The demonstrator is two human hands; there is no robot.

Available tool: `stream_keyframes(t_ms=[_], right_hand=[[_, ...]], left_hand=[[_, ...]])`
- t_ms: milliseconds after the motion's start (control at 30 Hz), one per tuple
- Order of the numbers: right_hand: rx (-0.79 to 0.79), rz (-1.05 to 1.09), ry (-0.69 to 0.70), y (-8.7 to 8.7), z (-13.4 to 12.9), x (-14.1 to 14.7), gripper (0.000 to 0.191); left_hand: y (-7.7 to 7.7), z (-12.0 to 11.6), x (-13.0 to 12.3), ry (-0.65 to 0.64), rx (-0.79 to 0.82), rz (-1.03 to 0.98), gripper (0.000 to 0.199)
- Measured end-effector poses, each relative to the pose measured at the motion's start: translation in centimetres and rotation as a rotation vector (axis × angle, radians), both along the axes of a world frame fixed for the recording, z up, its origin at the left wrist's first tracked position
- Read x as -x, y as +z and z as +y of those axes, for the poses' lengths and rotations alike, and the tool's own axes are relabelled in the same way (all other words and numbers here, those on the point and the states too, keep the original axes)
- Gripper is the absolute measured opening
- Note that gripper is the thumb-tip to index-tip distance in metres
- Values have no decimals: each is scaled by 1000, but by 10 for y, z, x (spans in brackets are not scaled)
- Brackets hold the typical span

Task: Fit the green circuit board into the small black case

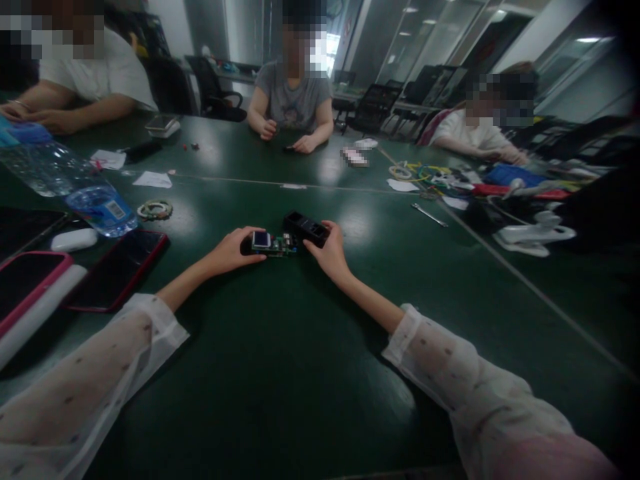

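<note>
One circuit board sits in the left hand.

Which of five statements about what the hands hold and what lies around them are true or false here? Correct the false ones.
1. The left hand holds a green circuit board with a small square screen. True.
2. The right hand is empty. False: it holds a black rectangular casing.
3. A dark-screened phone with a red edge lies right of both hands. False: the phone lies left of both hands.
4. A slim, shiny metal tool lies apart from both hands. True.
5. The table is white. False: it is dark green.
</note>
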State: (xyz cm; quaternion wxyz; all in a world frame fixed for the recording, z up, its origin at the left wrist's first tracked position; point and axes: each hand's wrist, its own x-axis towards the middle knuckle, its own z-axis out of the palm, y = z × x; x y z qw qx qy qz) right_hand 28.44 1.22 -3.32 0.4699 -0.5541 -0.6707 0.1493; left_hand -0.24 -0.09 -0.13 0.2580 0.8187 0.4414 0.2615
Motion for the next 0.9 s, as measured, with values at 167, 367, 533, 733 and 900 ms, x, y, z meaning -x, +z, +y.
stream_keyframes(t_ms=[167,367,533,733,900], right_hand=[[-3,-27,-7,-1,1,-1,58],[-8,-79,-28,-1,1,0,51],[-11,-64,-26,0,1,1,46],[-8,-51,0,-2,1,-1,50],[-17,-28,4,-3,1,-2,46]], left_hand=[[-1,0,1,-1,-1,2,63],[-1,1,0,-1,-9,13,63],[-1,1,0,-4,-12,11,61],[-1,1,0,0,-11,14,61],[-2,1,1,-10,-20,18,61]])
